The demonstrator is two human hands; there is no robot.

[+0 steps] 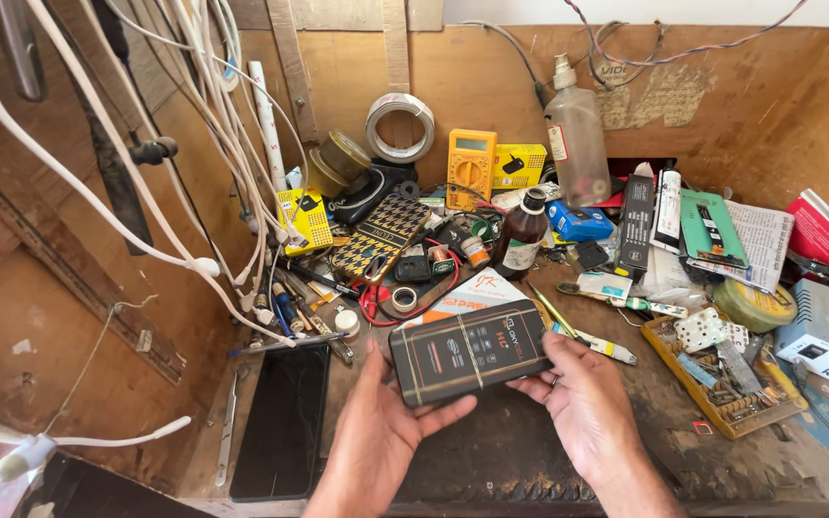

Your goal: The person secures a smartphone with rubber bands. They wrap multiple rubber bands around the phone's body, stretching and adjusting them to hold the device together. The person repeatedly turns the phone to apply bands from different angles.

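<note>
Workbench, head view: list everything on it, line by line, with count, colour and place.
Flat box: one, black with gold bands, held over the bench front.
Phone: one, black, screen up, front left.
Multimeter: one, yellow-orange, against the back wall.
Clear bottle: one, back centre.
Brown bottle: one, black cap, mid bench.
Tape roll: one, grey, on the back wall.
Parts tray: one, yellow, right.
Cables: several, white, hanging left.
Left hand: one, under the box.
Right hand: one, on the box's right end.
</note>
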